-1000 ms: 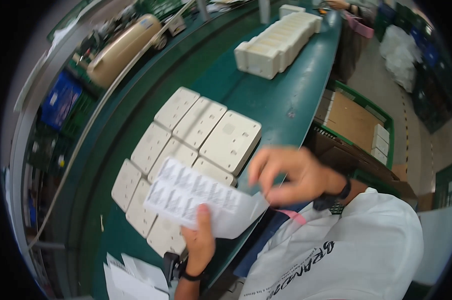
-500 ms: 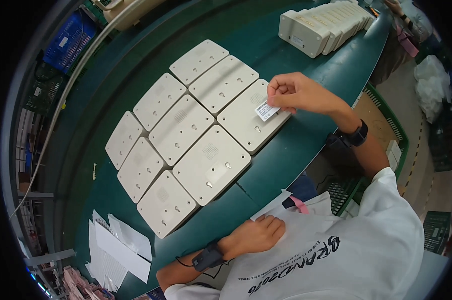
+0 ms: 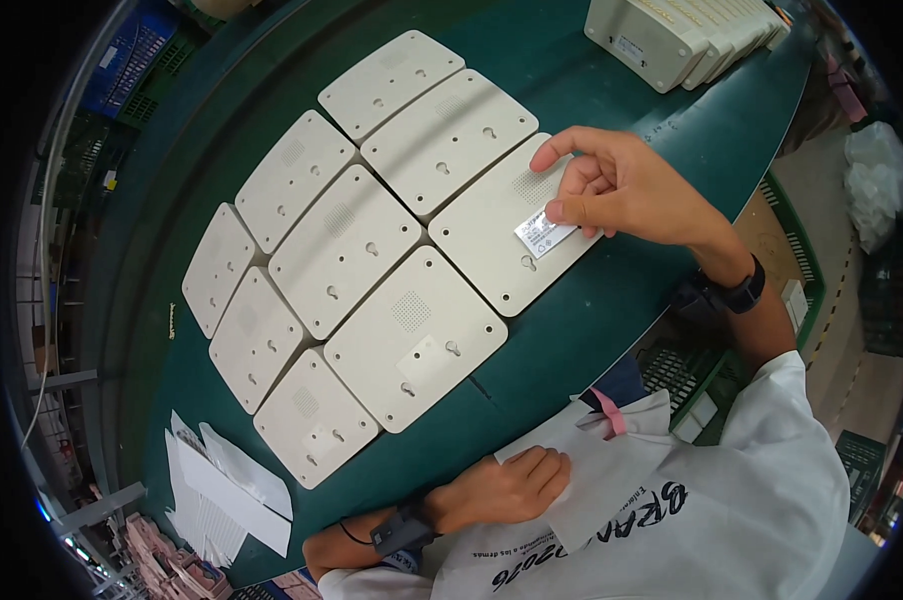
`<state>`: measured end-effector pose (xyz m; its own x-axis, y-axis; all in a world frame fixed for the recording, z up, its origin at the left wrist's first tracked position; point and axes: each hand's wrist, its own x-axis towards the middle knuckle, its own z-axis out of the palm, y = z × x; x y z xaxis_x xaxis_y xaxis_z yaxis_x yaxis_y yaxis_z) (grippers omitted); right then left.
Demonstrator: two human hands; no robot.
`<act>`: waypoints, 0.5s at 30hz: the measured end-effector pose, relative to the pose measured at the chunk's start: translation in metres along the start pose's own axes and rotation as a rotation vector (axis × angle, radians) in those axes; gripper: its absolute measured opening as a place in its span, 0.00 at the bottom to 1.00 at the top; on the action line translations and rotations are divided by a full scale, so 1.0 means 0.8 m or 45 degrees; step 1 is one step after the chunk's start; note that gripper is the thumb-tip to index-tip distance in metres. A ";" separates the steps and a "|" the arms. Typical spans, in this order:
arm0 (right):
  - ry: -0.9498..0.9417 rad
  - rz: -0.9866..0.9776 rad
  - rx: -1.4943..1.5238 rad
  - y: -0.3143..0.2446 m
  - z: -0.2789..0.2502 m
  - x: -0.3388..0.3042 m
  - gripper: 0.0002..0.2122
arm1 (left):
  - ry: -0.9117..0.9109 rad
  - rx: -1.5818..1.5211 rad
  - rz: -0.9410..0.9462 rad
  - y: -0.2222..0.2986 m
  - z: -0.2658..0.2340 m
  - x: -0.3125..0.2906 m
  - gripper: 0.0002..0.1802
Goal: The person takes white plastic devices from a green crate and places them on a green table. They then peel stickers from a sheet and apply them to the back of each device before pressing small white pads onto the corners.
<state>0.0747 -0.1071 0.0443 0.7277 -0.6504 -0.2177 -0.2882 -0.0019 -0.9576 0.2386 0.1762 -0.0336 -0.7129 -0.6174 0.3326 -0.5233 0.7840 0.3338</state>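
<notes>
Head view: nine cream covers in a block on the green surface (image 3: 562, 335); white sticker (image 3: 542, 238) at the rightmost cover (image 3: 487, 225), just above a keyhole slot (image 3: 529, 262).
Right hand (image 3: 627, 190): thumb tip on the sticker's upper edge, index finger lifted well apart from it; cannot tell whether the other fingers pinch from behind.
Left hand (image 3: 517, 485): narrow grip, fingers curled on a white sheet (image 3: 617, 465) against the shirt.
Sticker contact: cannot tell if its far edge is stuck down.
Reference: the nearer cover (image 3: 387, 340) shows a pale rectangle (image 3: 438, 350) beside its slots; probably a good guide for position.
Alignment: best squared to the cover's edges, slot left uncovered.
Pressing: should go from the held edge outward, lightly, so no air gets trapped.
Risk: a sideways thumb drag could skew or crease the sticker.
</notes>
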 end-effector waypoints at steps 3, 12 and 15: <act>0.014 -0.054 -0.012 0.004 0.001 -0.001 0.18 | -0.026 -0.015 -0.003 0.001 0.000 0.000 0.18; -0.044 0.001 0.040 0.000 -0.001 0.001 0.18 | -0.032 0.066 -0.005 -0.001 -0.006 0.002 0.16; -0.014 -0.012 0.020 0.003 0.001 -0.001 0.17 | -0.059 0.065 -0.004 -0.001 -0.008 0.002 0.16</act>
<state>0.0739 -0.1060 0.0423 0.7371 -0.6419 -0.2111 -0.2718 0.0043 -0.9623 0.2408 0.1743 -0.0276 -0.7314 -0.6172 0.2900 -0.5479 0.7850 0.2890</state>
